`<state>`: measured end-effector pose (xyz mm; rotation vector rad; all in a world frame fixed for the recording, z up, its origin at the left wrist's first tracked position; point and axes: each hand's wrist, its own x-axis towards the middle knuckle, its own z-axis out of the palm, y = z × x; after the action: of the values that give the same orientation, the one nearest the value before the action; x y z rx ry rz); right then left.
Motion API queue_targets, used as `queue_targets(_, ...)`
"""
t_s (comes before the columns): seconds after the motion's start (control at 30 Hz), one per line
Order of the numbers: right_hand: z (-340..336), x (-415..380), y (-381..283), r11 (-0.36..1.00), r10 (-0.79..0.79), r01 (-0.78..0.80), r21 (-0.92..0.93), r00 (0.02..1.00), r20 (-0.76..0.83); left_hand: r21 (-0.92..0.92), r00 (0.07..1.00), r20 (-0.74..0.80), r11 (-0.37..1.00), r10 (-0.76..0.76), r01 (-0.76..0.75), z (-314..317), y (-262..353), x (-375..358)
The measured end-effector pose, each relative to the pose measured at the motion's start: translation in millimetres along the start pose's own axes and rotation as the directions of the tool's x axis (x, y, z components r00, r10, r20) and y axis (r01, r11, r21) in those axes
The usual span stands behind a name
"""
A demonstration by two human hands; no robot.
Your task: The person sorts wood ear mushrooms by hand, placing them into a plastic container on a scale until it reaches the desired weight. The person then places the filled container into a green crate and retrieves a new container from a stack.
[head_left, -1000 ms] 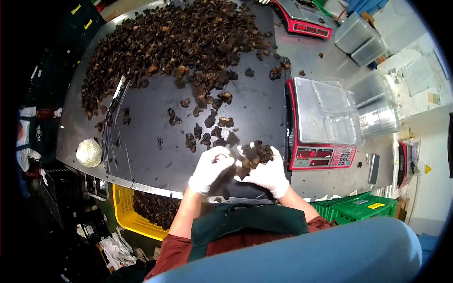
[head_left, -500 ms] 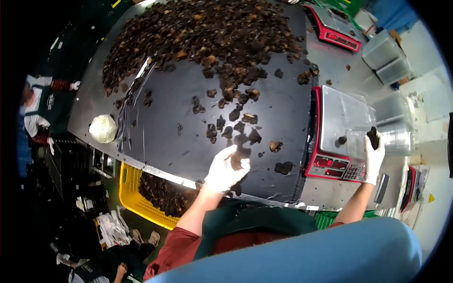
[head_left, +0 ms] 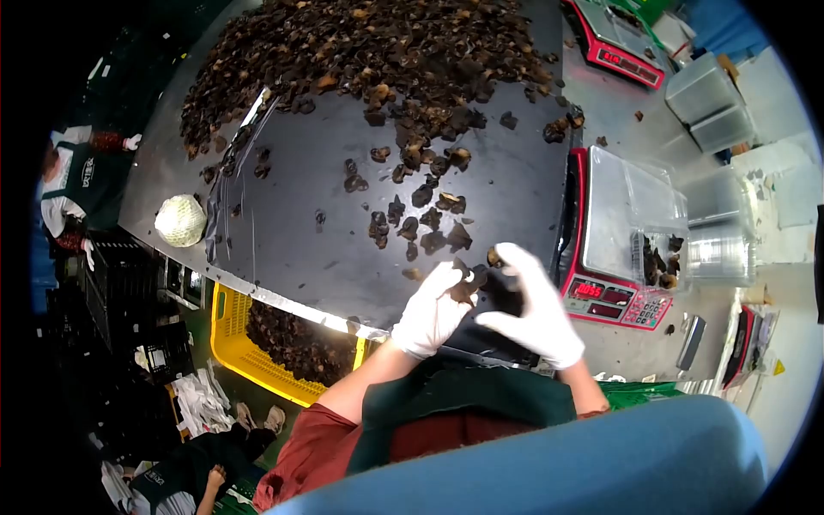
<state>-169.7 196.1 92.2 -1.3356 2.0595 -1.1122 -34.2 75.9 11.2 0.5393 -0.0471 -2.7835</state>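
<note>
Both hands are in white gloves, meeting at the near edge of the black sheet [head_left: 326, 223]. The left hand [head_left: 432, 311] is curled closed around a dark mushroom piece [head_left: 464, 287], pinching it at the fingertips. The right hand [head_left: 534, 311] sits just beside it, fingers spread and half open; its fingertips come right up to that same piece, but I can't tell if it's actually gripping anything or only touching.

Just past the fingertips there's a loose scatter of mushroom pieces [head_left: 421, 219] on the sheet, spaced apart from each other. Way further out beyond those is the big mushroom pile [head_left: 378, 51], covering the far end of the sheet.

Off to the right of the right hand is a red scale [head_left: 611, 300] with its display lit. On it sits a clear plastic tray [head_left: 631, 206] with a few dark pieces in its nearer corner. More clear containers [head_left: 708, 99] are stacked further out on that side.

To the left of the left hand, well apart, a whitish netted ball [head_left: 180, 221] sits on the metal table edge. Below the table on that side is a yellow crate [head_left: 283, 348] with more mushrooms in it.
</note>
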Motion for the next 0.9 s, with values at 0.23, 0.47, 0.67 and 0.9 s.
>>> queue_targets(0.23, 51.6, -3.0, 23.7, 0.938, 0.166, -0.142, 0.316, 0.985, -0.052, -0.107, 0.988, -0.092, 0.988, -0.122, 0.112, 13.1, 4.8, -21.1)
queue_targets(0.47, -76.2, -23.6, 43.0, 0.973, 0.226, -0.14, 0.182, 0.736, -0.639, 0.456, 0.962, -0.05, 0.863, 0.27, -0.219, 0.2, 57.0, -59.5)
queue_targets(0.67, -178.0, -61.4, 124.3, 0.828, 0.05, -0.416, -0.376, 0.722, -0.69, 0.204, 0.498, -0.617, 0.735, 0.609, -0.646, -101.3, 162.4, -137.0)
queue_targets(0.9, -60.1, -22.0, 35.1, 0.933, 0.014, -0.127, -0.337, 0.948, -0.319, 1.0, 0.741, 0.001, -0.014, 0.672, 0.012, -84.9, 106.8, -124.8)
